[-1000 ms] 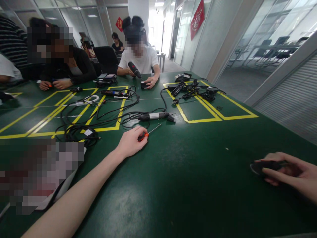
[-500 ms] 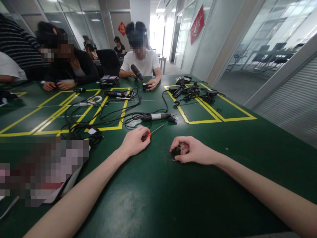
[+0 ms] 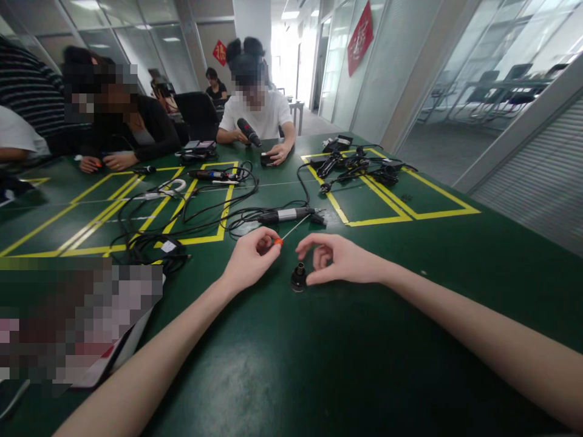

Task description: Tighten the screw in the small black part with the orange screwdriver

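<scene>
My left hand (image 3: 252, 258) is closed around a screwdriver (image 3: 294, 229) with an orange-tipped handle; its thin metal shaft points away to the upper right. Much of the handle is hidden in my fingers. Close by on the green table (image 3: 255, 370) stands a small black round part (image 3: 298, 279) with a wide base and a narrower metal-topped neck. My right hand (image 3: 334, 258) hovers just right of this part, fingers curved and apart, with nothing in them. Whether the thumb still touches the part's edge I cannot tell.
A grey-and-black corded power tool (image 3: 286, 215) lies beyond my hands. Coiled black cables (image 3: 159, 246) and a pixelated flat item (image 3: 95, 321) are at left. A pile of black cords (image 3: 350, 164) sits at back right. Across the table a person (image 3: 259, 115) holds a drill (image 3: 248, 132).
My right hand has let go of the black round part, which now stands further left. The left hand has turned the screwdriver slightly, with its tip further right.
</scene>
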`<state>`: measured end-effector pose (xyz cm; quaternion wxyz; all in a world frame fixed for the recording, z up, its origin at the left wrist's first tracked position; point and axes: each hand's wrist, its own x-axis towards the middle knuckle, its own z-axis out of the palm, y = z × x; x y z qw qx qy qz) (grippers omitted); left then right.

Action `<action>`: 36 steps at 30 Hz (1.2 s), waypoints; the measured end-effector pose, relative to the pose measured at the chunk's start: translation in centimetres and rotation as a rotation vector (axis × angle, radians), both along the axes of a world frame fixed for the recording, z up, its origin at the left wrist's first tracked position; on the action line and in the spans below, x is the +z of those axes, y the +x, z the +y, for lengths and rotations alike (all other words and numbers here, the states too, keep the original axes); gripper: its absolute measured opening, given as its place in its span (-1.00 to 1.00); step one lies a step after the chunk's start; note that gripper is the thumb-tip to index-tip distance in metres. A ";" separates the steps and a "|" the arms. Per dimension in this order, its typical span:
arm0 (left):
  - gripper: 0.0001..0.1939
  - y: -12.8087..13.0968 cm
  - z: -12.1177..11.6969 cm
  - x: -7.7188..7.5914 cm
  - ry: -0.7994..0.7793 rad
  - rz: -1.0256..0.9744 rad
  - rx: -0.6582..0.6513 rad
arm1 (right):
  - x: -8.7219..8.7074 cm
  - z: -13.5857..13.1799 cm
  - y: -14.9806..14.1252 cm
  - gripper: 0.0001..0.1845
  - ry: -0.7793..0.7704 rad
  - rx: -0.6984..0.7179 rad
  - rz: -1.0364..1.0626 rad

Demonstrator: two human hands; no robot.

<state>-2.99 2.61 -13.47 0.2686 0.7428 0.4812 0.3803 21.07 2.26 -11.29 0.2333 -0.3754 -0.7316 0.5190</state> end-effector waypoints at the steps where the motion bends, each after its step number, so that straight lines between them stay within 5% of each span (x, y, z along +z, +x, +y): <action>1: -0.84 0.2 -0.1 0.4 -0.021 -0.053 0.001 | 0.7 0.2 0.4 -0.48 0.071 -0.052 0.000; 5: -0.83 0.9 -0.8 2.4 -0.080 -0.215 -0.009 | 3.4 0.3 0.7 -0.67 0.642 -0.146 -0.064; 9: -0.80 1.6 -2.3 4.9 -0.082 -0.414 -0.077 | 4.7 -0.4 -1.0 -0.64 1.299 -0.036 -0.154; 13: -0.75 2.1 -4.1 6.9 -0.203 -0.576 -0.172 | 5.4 -1.5 -2.3 -0.71 1.564 0.012 -0.238; 18: -0.61 1.9 -5.1 8.0 -0.211 -0.661 -0.246 | 6.3 -2.3 -1.6 -0.80 1.699 -0.050 -0.242; 23: -0.60 0.8 -3.4 7.0 -0.236 -0.786 -0.357 | 7.2 -1.7 -0.7 -0.81 1.517 -0.232 0.009; 27: -0.64 0.0 -1.6 4.8 -0.300 -0.440 -0.440 | 7.5 -1.7 -1.1 -0.70 1.104 -0.434 0.270; 32: -0.36 -0.4 -1.2 2.5 -0.378 0.016 -0.569 | 6.4 -2.4 -2.9 -0.66 0.583 -0.204 0.499; 36: -0.53 -0.2 -1.4 1.8 -0.415 0.085 -0.559 | 5.5 -3.0 -4.1 -0.73 0.396 -0.075 0.550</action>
